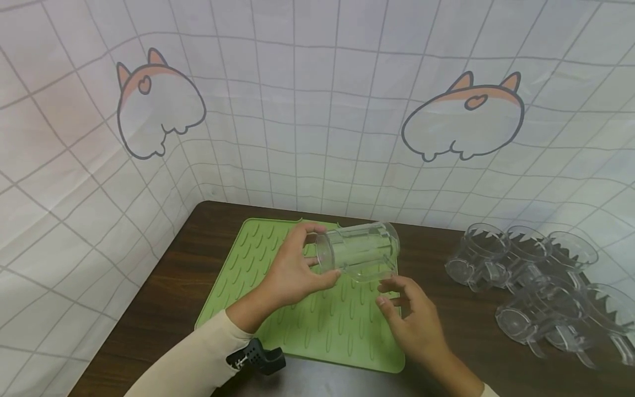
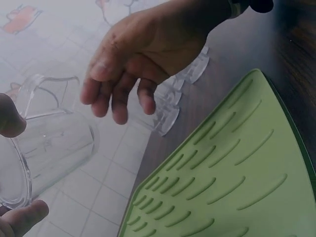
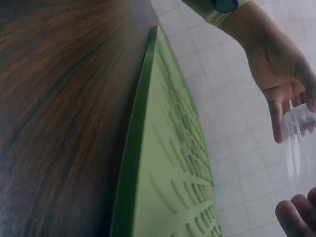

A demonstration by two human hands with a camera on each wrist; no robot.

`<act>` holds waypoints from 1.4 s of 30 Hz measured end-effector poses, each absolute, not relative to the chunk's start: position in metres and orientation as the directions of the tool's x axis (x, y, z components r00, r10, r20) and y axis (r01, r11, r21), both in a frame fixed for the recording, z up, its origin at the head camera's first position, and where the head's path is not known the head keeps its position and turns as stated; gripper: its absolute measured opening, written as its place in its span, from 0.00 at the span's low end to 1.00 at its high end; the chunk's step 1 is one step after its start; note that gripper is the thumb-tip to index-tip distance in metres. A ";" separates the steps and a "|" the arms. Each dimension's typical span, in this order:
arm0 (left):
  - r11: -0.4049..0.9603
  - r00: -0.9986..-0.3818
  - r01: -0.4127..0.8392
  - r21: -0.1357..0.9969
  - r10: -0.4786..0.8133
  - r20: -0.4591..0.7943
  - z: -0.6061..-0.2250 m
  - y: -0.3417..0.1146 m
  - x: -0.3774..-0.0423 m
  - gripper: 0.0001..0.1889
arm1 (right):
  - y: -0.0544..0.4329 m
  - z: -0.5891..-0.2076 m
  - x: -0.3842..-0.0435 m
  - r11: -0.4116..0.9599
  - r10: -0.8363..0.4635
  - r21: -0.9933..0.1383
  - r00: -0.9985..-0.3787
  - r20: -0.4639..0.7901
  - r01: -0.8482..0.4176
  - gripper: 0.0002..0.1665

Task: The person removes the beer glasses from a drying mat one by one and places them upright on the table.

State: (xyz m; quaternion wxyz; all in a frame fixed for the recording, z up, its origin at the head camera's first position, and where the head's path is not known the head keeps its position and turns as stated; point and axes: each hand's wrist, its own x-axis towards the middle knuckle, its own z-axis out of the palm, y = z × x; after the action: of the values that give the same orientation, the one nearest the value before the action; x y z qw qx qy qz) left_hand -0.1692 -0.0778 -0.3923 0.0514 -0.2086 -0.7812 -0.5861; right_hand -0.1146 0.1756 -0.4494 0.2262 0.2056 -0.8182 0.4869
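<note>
A clear plastic mug (image 1: 364,251) lies on its side in the air above a green ridged mat (image 1: 322,336). My left hand (image 1: 300,270) grips one end of it, thumb below and fingers around the far side. The mug's handle (image 2: 52,94) shows in the left wrist view. Just right of the mug, my right hand (image 1: 412,314) has its fingers loosely bent, apart from the mug, with nothing in them. The right wrist view shows the left hand (image 3: 281,69) at the mug's upper end and my right fingertips (image 3: 296,212) near its lower part.
Several more clear mugs (image 1: 516,320) stand grouped on the right of the dark wooden table (image 1: 163,286). A white curtain (image 1: 307,110) with grid lines and cartoon animals hangs behind and to the left. A black strap (image 1: 258,355) is on the left wrist.
</note>
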 end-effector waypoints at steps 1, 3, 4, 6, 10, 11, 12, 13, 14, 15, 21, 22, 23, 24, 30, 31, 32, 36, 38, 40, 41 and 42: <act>0.224 -0.905 0.392 0.892 0.270 0.329 -0.393 -0.078 -0.169 0.39 | 0.175 -0.449 -0.115 0.432 -0.114 -0.706 -0.810 0.575 -0.561 0.22; 0.218 -0.903 0.394 0.893 0.273 0.331 -0.394 -0.077 -0.169 0.39 | 0.174 -0.448 -0.115 0.412 -0.102 -0.718 -0.812 0.575 -0.561 0.23; 0.217 -0.903 0.393 0.894 0.273 0.331 -0.394 -0.077 -0.169 0.39 | 0.173 -0.447 -0.115 0.402 -0.096 -0.726 -0.814 0.573 -0.558 0.23; 0.213 -0.906 0.387 0.897 0.270 0.326 -0.395 -0.076 -0.169 0.40 | 0.172 -0.446 -0.115 0.384 -0.084 -0.743 -0.822 0.563 -0.548 0.22; 0.222 -0.905 0.389 0.894 0.273 0.326 -0.398 -0.076 -0.170 0.39 | 0.170 -0.446 -0.115 0.326 -0.067 -0.778 -0.834 0.547 -0.537 0.21; 0.226 -0.904 0.391 0.892 0.276 0.326 -0.399 -0.075 -0.170 0.39 | 0.169 -0.446 -0.114 0.309 -0.059 -0.787 -0.837 0.545 -0.534 0.20; 0.232 -0.903 0.394 0.889 0.279 0.327 -0.399 -0.075 -0.170 0.39 | 0.169 -0.446 -0.114 0.296 -0.048 -0.794 -0.839 0.543 -0.531 0.19; 0.238 -0.902 0.396 0.887 0.281 0.328 -0.400 -0.075 -0.170 0.39 | 0.168 -0.446 -0.114 0.286 -0.039 -0.799 -0.839 0.542 -0.529 0.18; 0.243 -0.902 0.397 0.885 0.281 0.328 -0.400 -0.075 -0.170 0.39 | 0.168 -0.446 -0.114 0.269 -0.031 -0.806 -0.841 0.540 -0.528 0.18; 0.247 -0.903 0.395 0.885 0.281 0.325 -0.401 -0.076 -0.170 0.39 | 0.168 -0.446 -0.113 0.262 -0.021 -0.811 -0.843 0.538 -0.524 0.17; 0.240 -0.911 0.372 0.897 0.280 0.303 -0.404 -0.075 -0.169 0.39 | 0.164 -0.445 -0.114 0.164 0.008 -0.839 -0.850 0.526 -0.518 0.14; 0.240 -0.914 0.363 0.901 0.281 0.293 -0.405 -0.074 -0.169 0.39 | 0.164 -0.445 -0.114 0.140 0.013 -0.844 -0.851 0.524 -0.518 0.13; 0.241 -0.917 0.353 0.904 0.281 0.283 -0.406 -0.074 -0.169 0.40 | 0.163 -0.444 -0.114 0.116 0.019 -0.848 -0.853 0.522 -0.517 0.13; 0.242 -0.920 0.344 0.907 0.282 0.273 -0.406 -0.074 -0.168 0.40 | 0.163 -0.444 -0.114 0.098 0.023 -0.851 -0.853 0.521 -0.517 0.12; 0.251 -0.924 0.322 0.913 0.292 0.246 -0.411 -0.071 -0.167 0.39 | 0.161 -0.443 -0.115 0.016 0.035 -0.840 -0.839 0.543 -0.543 0.10; 0.257 -0.924 0.324 0.911 0.293 0.246 -0.412 -0.070 -0.166 0.39 | 0.161 -0.443 -0.115 0.006 0.039 -0.839 -0.838 0.545 -0.545 0.10; 0.262 -0.924 0.325 0.909 0.294 0.246 -0.413 -0.070 -0.166 0.39 | 0.160 -0.443 -0.115 -0.007 0.046 -0.838 -0.838 0.544 -0.545 0.10; 0.265 -0.924 0.322 0.909 0.295 0.242 -0.417 -0.068 -0.166 0.39 | 0.159 -0.442 -0.115 -0.046 0.066 -0.842 -0.843 0.535 -0.538 0.09; 0.248 -0.924 0.317 0.916 0.297 0.239 -0.419 -0.068 -0.166 0.39 | 0.158 -0.442 -0.114 -0.065 0.072 -0.844 -0.846 0.529 -0.533 0.09; 0.233 -0.925 0.311 0.922 0.298 0.236 -0.420 -0.066 -0.165 0.39 | 0.157 -0.442 -0.114 -0.093 0.076 -0.840 -0.845 0.529 -0.534 0.09; 0.229 -0.925 0.308 0.923 0.298 0.235 -0.421 -0.066 -0.165 0.39 | 0.156 -0.442 -0.115 -0.105 0.080 -0.838 -0.845 0.529 -0.535 0.09; 0.220 -0.926 0.303 0.927 0.299 0.231 -0.421 -0.065 -0.164 0.39 | 0.156 -0.442 -0.115 -0.115 0.085 -0.835 -0.842 0.532 -0.539 0.09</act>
State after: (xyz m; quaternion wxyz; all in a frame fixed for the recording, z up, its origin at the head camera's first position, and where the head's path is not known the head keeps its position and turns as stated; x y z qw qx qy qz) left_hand -0.1641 -0.0647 -0.4212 0.0018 -0.1924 -0.7810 -0.5941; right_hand -0.1147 0.1561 -0.4425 0.2151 0.1802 -0.6296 0.7244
